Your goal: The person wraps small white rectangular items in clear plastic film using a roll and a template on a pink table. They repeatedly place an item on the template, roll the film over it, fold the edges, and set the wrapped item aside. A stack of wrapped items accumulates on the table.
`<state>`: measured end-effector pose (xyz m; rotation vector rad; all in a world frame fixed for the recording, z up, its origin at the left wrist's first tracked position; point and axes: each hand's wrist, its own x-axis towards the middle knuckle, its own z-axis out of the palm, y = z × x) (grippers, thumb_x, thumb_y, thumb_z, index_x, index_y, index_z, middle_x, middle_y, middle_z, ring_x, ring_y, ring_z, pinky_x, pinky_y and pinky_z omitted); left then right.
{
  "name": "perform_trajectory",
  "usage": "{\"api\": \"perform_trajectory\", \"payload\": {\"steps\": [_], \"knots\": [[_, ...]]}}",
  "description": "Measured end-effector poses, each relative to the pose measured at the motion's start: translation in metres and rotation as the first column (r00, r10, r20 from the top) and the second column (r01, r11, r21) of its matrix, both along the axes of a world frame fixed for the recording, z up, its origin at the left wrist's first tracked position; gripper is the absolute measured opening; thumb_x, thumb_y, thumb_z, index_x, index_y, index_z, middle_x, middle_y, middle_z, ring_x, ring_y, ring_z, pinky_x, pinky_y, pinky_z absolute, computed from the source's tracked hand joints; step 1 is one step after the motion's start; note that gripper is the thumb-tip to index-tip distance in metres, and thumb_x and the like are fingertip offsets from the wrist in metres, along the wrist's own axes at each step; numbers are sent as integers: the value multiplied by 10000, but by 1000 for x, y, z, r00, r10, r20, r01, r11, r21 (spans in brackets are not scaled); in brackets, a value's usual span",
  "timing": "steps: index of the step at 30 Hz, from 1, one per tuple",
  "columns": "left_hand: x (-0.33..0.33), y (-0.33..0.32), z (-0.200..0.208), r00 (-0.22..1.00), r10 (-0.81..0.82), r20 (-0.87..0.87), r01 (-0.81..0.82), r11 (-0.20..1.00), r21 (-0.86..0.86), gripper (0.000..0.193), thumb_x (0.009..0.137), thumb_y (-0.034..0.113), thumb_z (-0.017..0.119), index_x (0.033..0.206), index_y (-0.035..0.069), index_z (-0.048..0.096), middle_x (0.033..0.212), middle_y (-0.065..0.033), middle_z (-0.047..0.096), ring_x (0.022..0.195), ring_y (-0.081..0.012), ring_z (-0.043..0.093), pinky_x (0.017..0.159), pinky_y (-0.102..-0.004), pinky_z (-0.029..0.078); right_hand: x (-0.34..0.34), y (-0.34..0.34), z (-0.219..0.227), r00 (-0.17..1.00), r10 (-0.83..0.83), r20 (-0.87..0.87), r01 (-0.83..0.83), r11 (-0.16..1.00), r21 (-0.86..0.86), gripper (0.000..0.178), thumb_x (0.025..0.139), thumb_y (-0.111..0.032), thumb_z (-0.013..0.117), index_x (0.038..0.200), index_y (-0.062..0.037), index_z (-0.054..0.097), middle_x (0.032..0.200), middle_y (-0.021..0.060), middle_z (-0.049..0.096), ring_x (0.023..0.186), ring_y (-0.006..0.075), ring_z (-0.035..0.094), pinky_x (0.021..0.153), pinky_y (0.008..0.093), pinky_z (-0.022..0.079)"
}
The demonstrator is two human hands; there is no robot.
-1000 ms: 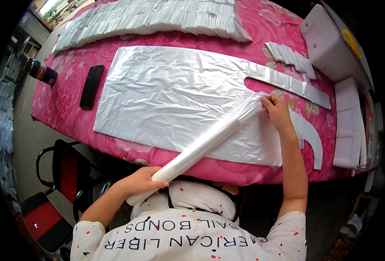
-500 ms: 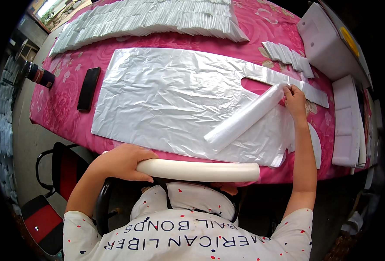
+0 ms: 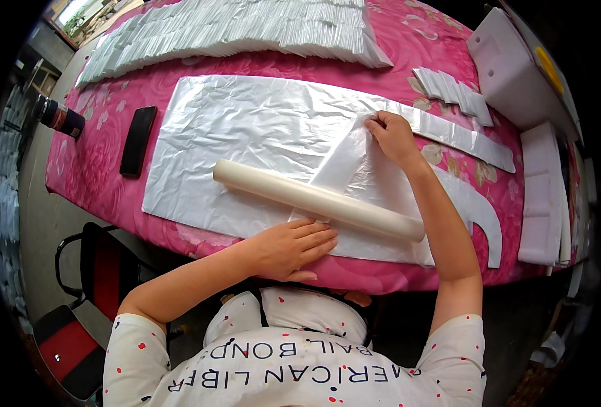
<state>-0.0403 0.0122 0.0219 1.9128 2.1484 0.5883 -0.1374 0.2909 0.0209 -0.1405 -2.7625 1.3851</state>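
A stack of white plastic bags [image 3: 222,129] with long handle strips lies flat on the table. Across it rests a smooth cream-coloured tube [image 3: 321,203], slanting down to the right. My left hand [image 3: 297,247] is flat, fingers stretched out, on the stack's near edge just below the tube. Between finger and thumb, my right hand [image 3: 392,136] pinches the upper end of a single thin plastic bag [image 3: 341,159]. That bag is folded up from the stack and passes behind the tube. How its lower end lies under the tube and my left hand is hidden.
Long rows of folded white bags [image 3: 232,34] fill the table's far side, with a smaller row [image 3: 453,95] at the far right. A black phone [image 3: 138,141] and a dark bottle [image 3: 59,117] stand left. White foam boxes [image 3: 541,197] line the right edge. Chairs [image 3: 107,264] stand lower left.
The tube has gone from the table's near edge onto the bags. My left hand has let it go and moved right to lie flat. My right hand has moved left with the thin bag.
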Motion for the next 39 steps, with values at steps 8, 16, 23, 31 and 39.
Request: {"api": "perform_trajectory", "payload": {"steps": [8,16,23,31,39], "knots": [[9,-12,-7,992,98,-81,-105,990,-91,818,821,587,422,1333,-45,337,1438,-191,274,1348,-294,245,1103,-431,157,-3,6,-4,997,-70,-21,70,998,-9,245,842,-195,596,975,11,606,834,107,612,665,149,550,639,288,456],[19,-11,-7,976,186,-116,-197,976,-94,828,804,594,434,1326,-44,356,1431,-192,290,1351,-300,238,1100,-452,142,88,-52,37,912,307,-273,-215,922,322,458,798,-249,645,1178,-19,535,1150,181,538,1076,335,494,947,402,374],[25,-9,-10,970,205,-128,-219,970,-109,816,804,571,453,1337,-38,346,1435,-187,285,1355,-296,230,1101,-442,139,138,-52,20,945,281,-166,-167,854,492,491,719,-136,683,1188,-75,550,1011,92,569,936,268,531,808,376,441],[13,-16,-3,996,78,-52,-83,990,-114,796,789,505,530,1351,-22,329,1455,-172,247,1366,-279,207,1104,-434,145,131,30,26,976,-88,-200,179,847,501,456,794,-164,634,1227,-66,529,1001,117,573,932,291,530,815,377,435],[63,7,-13,939,301,-168,-322,939,-121,702,728,302,599,1313,-16,379,1416,-185,305,1343,-311,239,1091,-474,161,167,-33,35,914,405,-35,-369,863,346,481,719,-127,690,1182,-86,568,1019,110,587,964,281,537,844,375,432]]}}
